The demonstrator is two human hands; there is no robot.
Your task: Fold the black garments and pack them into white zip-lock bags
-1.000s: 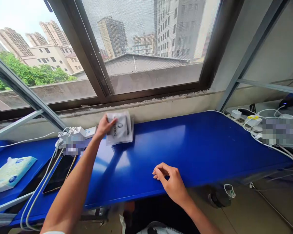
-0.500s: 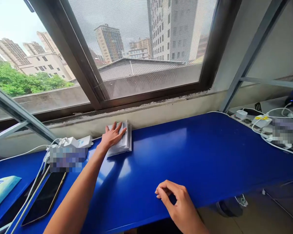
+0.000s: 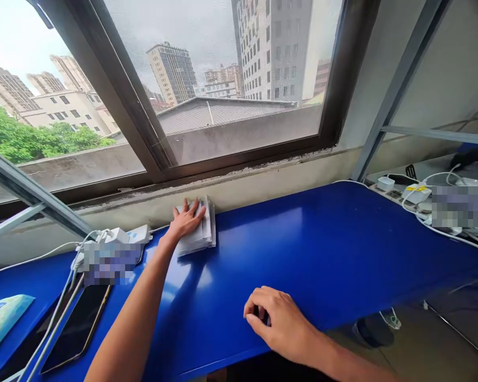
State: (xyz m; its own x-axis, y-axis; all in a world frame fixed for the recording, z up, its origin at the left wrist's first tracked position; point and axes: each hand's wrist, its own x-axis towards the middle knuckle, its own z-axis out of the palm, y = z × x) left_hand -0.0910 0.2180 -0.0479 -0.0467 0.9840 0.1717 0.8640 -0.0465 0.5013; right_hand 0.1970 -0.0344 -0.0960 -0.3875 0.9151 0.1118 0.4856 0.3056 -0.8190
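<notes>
My left hand (image 3: 186, 220) reaches to the back of the table, fingers spread and lying flat on a stack of thin, whitish clear-plastic packets (image 3: 207, 233). The stack stands against the wall below the window, its right edges showing in layers. What the packets contain cannot be made out, and my palm hides part of the top. Over the front of the blue table (image 3: 295, 254), my right hand (image 3: 279, 321) hovers with its fingers curled in towards the thumb. No object shows in it.
Left of the stack, a white power strip (image 3: 139, 233) with plugs and cables lies near a dark phone (image 3: 77, 329). A tissue pack (image 3: 6, 318) is at the far left. Chargers and cables (image 3: 416, 193) sit at the right. Metal frame posts (image 3: 398, 90) slant up on both sides.
My right hand has moved slightly left and up, with its fingers curled further in. My left hand stays on the stack. The whole view has shifted a little.
</notes>
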